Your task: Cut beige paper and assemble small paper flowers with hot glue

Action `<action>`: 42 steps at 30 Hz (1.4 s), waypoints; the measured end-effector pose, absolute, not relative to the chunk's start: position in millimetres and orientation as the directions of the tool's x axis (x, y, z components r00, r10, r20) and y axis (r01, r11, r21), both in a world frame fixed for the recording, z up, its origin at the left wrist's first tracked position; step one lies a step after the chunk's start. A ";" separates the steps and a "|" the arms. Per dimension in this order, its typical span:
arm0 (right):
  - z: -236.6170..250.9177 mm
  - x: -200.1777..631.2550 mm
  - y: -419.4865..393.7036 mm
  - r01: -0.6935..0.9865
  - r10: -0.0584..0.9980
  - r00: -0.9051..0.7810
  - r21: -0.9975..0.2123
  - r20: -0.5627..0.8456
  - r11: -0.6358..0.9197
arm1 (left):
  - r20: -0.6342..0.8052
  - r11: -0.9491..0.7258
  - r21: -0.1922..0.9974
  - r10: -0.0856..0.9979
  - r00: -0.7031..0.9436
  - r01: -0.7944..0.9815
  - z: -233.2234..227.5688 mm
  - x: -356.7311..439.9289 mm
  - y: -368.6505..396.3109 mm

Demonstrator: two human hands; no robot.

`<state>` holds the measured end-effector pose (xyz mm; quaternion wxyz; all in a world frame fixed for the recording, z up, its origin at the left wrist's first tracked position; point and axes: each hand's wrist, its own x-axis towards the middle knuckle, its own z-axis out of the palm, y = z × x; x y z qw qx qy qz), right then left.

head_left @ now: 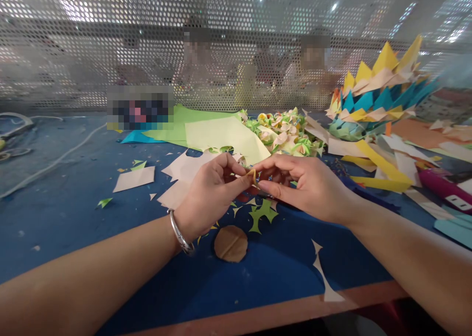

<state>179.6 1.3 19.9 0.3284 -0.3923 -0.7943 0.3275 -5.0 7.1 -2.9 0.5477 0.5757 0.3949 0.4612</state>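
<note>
My left hand [210,193] and my right hand [306,186] meet above the blue table [73,208], and both pinch one small folded piece of yellow-orange paper [252,174] between their fingertips. A silver bangle [179,233] sits on my left wrist. Just below the hands lie a brown paper disc with a crease [231,243] and a green star-shaped cutout [263,213]. Pale and green paper scraps are scattered around them.
Green and pale yellow sheets [221,132] lie behind the hands, beside a pile of small folded paper flowers [285,134]. A spiky multicoloured paper stack [376,95] stands at the right with loose strips. A perforated screen [110,41] closes the back, with people seated behind it. A white cord [55,161] lies at left.
</note>
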 end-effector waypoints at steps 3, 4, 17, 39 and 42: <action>19.7 180.4 1.3 0.414 0.839 -0.476 -0.775 0.262 0.477 | 0.074 -0.065 0.997 0.960 0.271 -0.045 -1.3 -5.5 6.4; 19.7 180.7 1.1 0.417 0.839 -0.477 -0.773 0.261 0.478 | 0.071 -0.061 0.997 0.960 0.271 -0.044 -0.9 -5.5 6.3; 18.5 179.6 1.6 0.447 0.818 -0.498 -0.723 0.289 0.527 | 0.137 -0.118 0.989 0.958 0.253 -0.088 -3.0 -3.1 3.6; 23.0 183.8 0.5 0.386 0.816 -0.481 -0.759 0.319 0.524 | -0.029 0.083 0.987 0.933 0.358 -0.135 7.9 -13.6 9.1; 23.4 183.7 0.4 0.379 0.813 -0.490 -0.764 0.314 0.523 | -0.020 0.077 0.987 0.927 0.374 -0.140 7.7 -14.4 9.6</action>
